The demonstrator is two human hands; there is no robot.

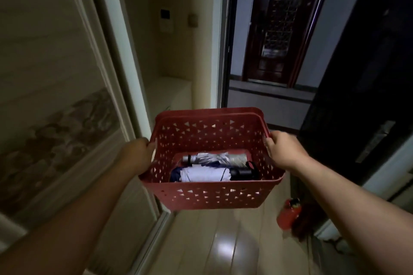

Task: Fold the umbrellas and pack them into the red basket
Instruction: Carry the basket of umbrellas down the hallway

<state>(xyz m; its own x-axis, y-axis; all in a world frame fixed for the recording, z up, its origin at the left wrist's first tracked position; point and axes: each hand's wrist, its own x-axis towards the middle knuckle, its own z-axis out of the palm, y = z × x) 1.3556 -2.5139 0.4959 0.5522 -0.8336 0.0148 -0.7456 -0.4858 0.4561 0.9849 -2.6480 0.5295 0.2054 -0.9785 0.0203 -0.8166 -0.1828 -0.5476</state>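
I hold the red basket [210,195] up in the air in front of me, above the floor. My left hand [137,155] grips its left rim and my right hand [283,152] grips its right rim. Two folded umbrellas lie side by side on the basket's bottom. The silver umbrella [215,158] lies at the back. The white and blue umbrella [201,174] lies nearer me, its black handle [243,173] pointing right.
A red fire extinguisher [288,215] stands on the pale floor at the lower right. A wall panel with a landscape picture [55,118] runs along the left. An open doorway ahead shows a dark wooden door [286,22]. A dark door leaf [362,73] stands on the right.
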